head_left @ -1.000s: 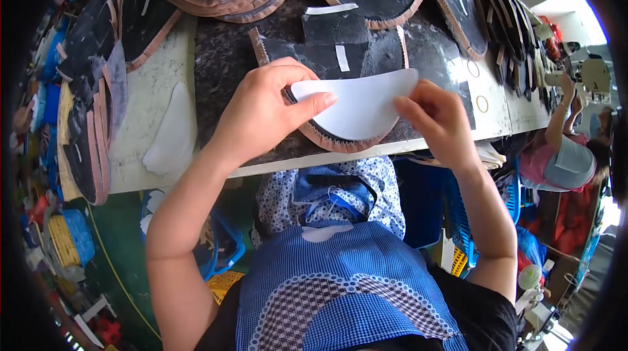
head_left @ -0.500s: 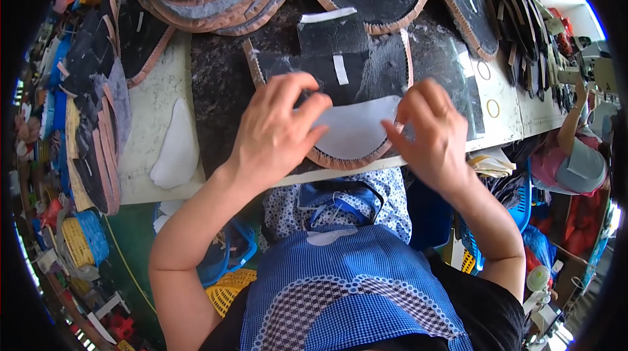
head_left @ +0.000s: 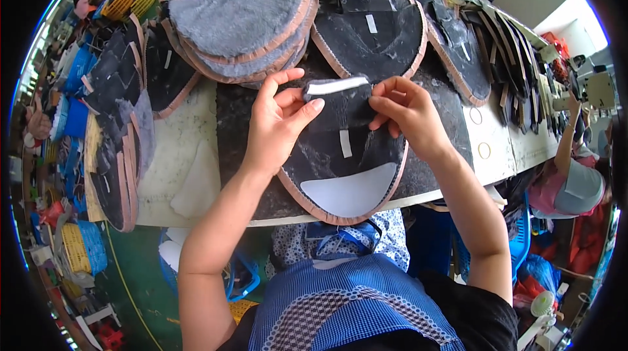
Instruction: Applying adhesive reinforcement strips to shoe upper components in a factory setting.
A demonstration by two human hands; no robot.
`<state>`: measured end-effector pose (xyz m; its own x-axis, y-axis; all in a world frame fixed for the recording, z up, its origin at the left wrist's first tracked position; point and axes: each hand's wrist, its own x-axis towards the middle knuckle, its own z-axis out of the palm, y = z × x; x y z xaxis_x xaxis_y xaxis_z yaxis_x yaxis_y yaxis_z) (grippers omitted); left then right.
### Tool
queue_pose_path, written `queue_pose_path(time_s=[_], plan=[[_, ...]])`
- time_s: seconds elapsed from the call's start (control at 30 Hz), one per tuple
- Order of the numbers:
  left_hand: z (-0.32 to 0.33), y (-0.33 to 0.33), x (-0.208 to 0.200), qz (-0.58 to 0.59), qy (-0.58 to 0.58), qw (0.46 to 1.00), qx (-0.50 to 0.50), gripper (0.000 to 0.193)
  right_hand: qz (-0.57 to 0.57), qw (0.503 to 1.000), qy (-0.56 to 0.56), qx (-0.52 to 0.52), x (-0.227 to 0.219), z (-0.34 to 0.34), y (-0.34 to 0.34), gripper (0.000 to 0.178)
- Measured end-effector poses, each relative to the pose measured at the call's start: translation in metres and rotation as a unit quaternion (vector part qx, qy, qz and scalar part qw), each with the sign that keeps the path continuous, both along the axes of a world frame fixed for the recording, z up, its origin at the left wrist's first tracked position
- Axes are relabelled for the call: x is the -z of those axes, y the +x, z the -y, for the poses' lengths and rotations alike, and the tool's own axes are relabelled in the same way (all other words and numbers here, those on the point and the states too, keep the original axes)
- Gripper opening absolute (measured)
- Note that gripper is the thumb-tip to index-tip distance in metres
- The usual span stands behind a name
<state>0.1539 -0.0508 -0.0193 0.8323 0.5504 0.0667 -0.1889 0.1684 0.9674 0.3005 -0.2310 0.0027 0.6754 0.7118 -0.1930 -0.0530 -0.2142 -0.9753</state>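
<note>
A black slipper upper [head_left: 314, 168] with a pinkish-brown gathered rim lies before me, rounded end toward me. Inside that end sits a white crescent-shaped insert [head_left: 350, 193]. A white strip [head_left: 337, 85] runs along the upper's far tab, which is slightly raised. My left hand [head_left: 278, 122] has the tab's left edge between thumb and curled fingers, its index finger stretched upward. At the tab's right corner, my right hand [head_left: 409, 115] is closed in a pinch on the black material. The undersides of the held edges are hidden.
Grey fleecy uppers are stacked [head_left: 239, 14] at the far left. Other black uppers [head_left: 369, 34] lie beyond my hands and along both sides. A loose white piece [head_left: 198, 181] lies on the pale table [head_left: 176, 132]. Another person [head_left: 569, 174] works at the right.
Both hands have moved away from the rounded end to the far tab and taken hold of it. The white insert now lies uncovered by my hands. The view has shifted, showing more beyond the table.
</note>
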Motion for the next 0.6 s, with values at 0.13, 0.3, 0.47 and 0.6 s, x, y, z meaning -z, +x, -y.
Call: queue_pose_path(time_s=[0.13, 0.3, 0.47, 0.6], plan=[[0.006, -0.001, -0.011, -0.054, -0.055, 0.997, -0.027, 0.045, 0.002, 1.000, -0.013, 0.003, -0.020, -0.008, -0.010, 0.024], [0.031, -0.003, -0.033, 0.129, -0.054, 0.988, -0.068, 0.036, 0.064, 0.977, 0.197, 0.043, -0.042, -0.011, -0.040, 0.021], [-0.001, 0.001, -0.014, -0.140, -0.149, 0.976, 0.072, 0.032, -0.061, 0.994, -0.012, -0.089, -0.025, -0.013, 0.000, 0.021], [-0.003, -0.010, 0.031, -0.192, 0.226, 0.952, 0.070, 0.024, 0.209, 0.934, -0.269, -0.105, 0.018, -0.016, 0.004, 0.032]])
